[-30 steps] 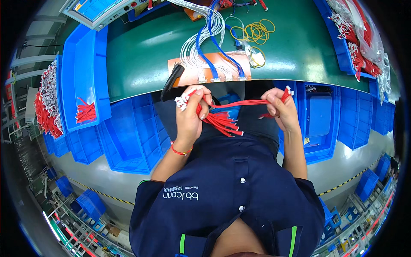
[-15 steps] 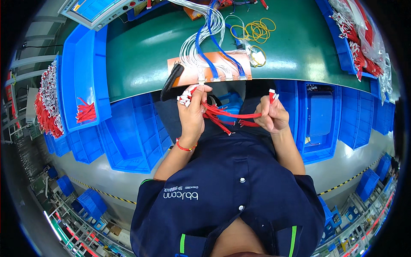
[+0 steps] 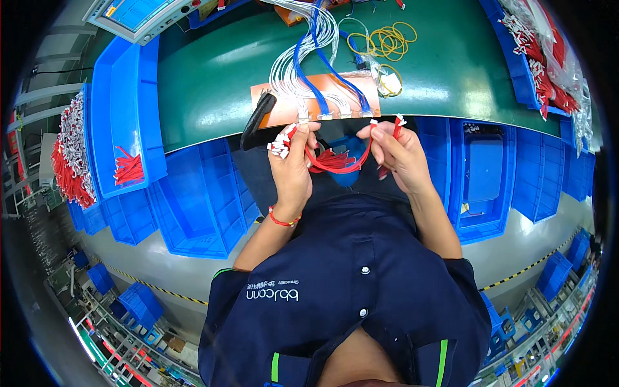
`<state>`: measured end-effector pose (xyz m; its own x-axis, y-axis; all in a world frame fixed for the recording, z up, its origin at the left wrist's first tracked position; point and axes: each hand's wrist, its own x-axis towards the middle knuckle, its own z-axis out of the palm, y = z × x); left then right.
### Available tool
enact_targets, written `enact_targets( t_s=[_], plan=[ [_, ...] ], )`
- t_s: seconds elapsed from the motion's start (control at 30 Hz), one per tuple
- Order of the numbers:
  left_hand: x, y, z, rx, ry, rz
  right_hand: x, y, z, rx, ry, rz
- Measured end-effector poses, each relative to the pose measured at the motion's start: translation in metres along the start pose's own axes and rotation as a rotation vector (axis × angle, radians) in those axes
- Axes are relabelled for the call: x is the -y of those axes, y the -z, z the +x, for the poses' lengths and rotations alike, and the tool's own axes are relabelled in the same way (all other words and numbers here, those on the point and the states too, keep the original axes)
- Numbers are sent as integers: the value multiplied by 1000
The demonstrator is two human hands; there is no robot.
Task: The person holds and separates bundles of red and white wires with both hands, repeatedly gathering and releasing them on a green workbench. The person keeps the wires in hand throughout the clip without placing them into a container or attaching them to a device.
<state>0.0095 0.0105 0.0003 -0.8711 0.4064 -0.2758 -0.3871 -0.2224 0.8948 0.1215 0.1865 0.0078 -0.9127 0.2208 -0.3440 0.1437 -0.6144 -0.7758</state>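
My left hand [image 3: 293, 164] is closed around a bundle of red cables [image 3: 335, 161] whose white connector ends [image 3: 281, 146] stick out past the thumb. One red cable loops from this bundle across to my right hand [image 3: 403, 158]. There, thumb and fingers pinch the cable just below its white plug [image 3: 374, 122], at the right end of an orange board [image 3: 280, 116]. A second white plug [image 3: 400, 120] on a red cable stands up between the fingers of the same hand. Whether the first plug touches the board's socket, I cannot tell.
White wires [image 3: 284, 64] and blue cables [image 3: 313, 87] run to the board. A black brush [image 3: 258, 121] lies at its left, yellow rubber bands [image 3: 393, 42] behind. Blue bins [image 3: 127, 71] stand left and below the green bench [image 3: 445, 77]; a screened instrument [image 3: 138, 19] sits back left.
My right hand has moved up and left to the board's edge, bringing a cable plug there. The cable stretched between my hands now sags in a loop. My left hand keeps its bundle.
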Motion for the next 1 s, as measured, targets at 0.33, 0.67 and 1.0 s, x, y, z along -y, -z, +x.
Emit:
enact_targets(
  t_s=[0.33,0.67,1.0],
  plan=[
    [-14,13,3,104,58,60,-15,-8,14,-147,190,-269],
    [-14,14,4,122,74,64,2,-9,12,-151,-35,-60],
    [-11,12,6,162,62,58,-2,3,13,-135,-44,-64]
  ],
)
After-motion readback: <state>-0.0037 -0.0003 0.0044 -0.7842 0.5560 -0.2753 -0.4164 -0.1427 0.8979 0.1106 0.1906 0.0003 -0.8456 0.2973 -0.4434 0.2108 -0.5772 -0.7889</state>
